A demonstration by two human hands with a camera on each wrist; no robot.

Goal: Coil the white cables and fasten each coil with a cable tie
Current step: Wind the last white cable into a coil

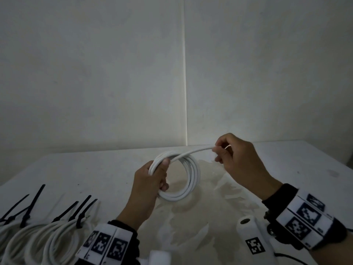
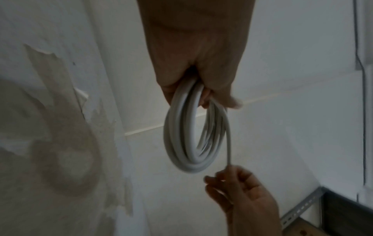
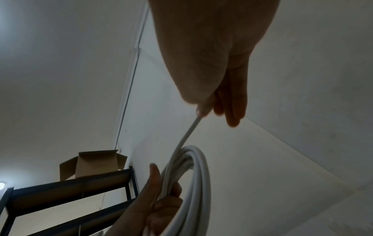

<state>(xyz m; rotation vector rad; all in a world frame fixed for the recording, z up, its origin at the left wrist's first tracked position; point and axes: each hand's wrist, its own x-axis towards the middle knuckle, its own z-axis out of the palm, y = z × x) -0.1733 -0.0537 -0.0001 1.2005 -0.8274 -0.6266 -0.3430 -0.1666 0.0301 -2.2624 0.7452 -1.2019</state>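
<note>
A white cable coil (image 1: 193, 180) of several loops hangs above the table, in front of me at the middle. My left hand (image 1: 152, 178) grips its left side, thumb on top of the strands. In the left wrist view the coil (image 2: 181, 153) hangs below that hand (image 2: 201, 89). The cable's free end (image 1: 193, 152) runs up and right to my right hand (image 1: 223, 150), which pinches it near the tip. The right wrist view has that hand (image 3: 203, 108) pinching the end (image 3: 189, 131) above the coil (image 3: 197, 183).
Several finished white coils (image 1: 47, 240) fastened with black cable ties (image 1: 80, 215) lie at the table's near left. The white table (image 1: 286, 169) has a worn, stained patch (image 1: 200, 217) under the hands. A wall stands close behind. A dark metal shelf (image 3: 70, 191) bears a cardboard box (image 3: 95, 164).
</note>
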